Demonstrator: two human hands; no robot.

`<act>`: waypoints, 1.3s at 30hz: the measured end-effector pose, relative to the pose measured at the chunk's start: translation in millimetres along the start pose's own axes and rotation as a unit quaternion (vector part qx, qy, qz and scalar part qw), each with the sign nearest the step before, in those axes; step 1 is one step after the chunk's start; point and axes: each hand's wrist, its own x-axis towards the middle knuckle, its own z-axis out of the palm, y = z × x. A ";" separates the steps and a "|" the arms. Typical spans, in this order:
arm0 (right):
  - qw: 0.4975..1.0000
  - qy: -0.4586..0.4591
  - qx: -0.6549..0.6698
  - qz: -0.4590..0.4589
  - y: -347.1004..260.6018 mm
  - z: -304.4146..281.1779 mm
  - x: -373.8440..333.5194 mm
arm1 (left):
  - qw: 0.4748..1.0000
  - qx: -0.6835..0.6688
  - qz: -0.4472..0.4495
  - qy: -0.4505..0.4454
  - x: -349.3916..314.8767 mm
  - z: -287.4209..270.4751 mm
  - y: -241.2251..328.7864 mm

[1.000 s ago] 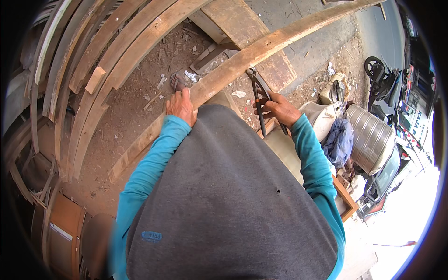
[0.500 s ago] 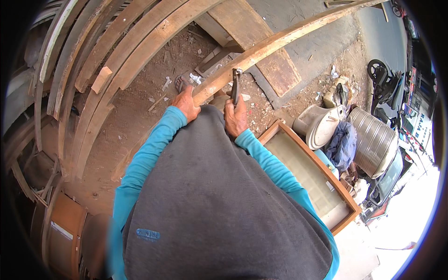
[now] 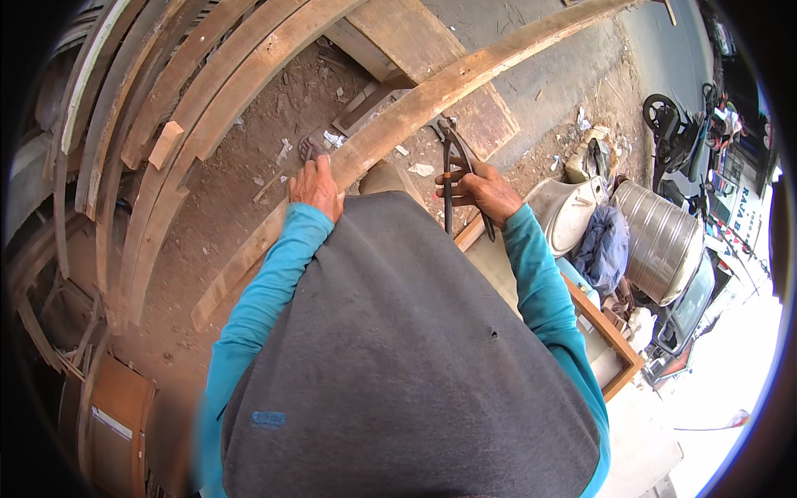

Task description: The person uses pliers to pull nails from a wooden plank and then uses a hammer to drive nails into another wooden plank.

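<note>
A long wooden beam (image 3: 465, 83) runs from close to my body toward the far right. My left hand (image 3: 317, 187) is closed over its near end, with part of the grip hidden from above. To the right of the beam, my right hand (image 3: 490, 192) holds a pair of dark pincers (image 3: 446, 126) by the handles, which are spread apart. The pincers' head points away from me, beside the beam's edge and seemingly off the wood. Beneath the beam lies a worn wooden panel (image 3: 490, 124).
Several long planks (image 3: 241, 83) lean at the left. At right are a wooden frame (image 3: 618, 378), a white toilet bowl (image 3: 560, 212), a blue cloth bundle (image 3: 604, 249) and a ribbed metal drum (image 3: 660, 241). A motorcycle (image 3: 668, 133) stands farther off. Debris litters the dirt ground.
My right hand has drawn the pincers off the beam to the right, and their handles have spread. My left hand has shifted slightly left, still on the beam's near end.
</note>
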 end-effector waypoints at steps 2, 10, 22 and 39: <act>1.000 -0.010 -0.021 0.010 -0.1 -0.2 3.0 | 1.000 0.002 0.003 0.011 -3.4 1.4 3.4; 0.994 -0.071 -0.003 0.085 -24.5 -34.4 9.1 | 1.000 0.019 -0.003 0.015 -15.8 10.6 5.4; 0.955 0.113 0.272 -0.025 41.9 94.4 51.4 | 0.998 0.005 -0.028 -0.048 6.1 -1.0 -8.2; 0.936 0.116 0.281 -0.180 -44.6 -93.6 -15.0 | 0.977 -0.154 -0.041 -0.142 31.7 -15.8 1.3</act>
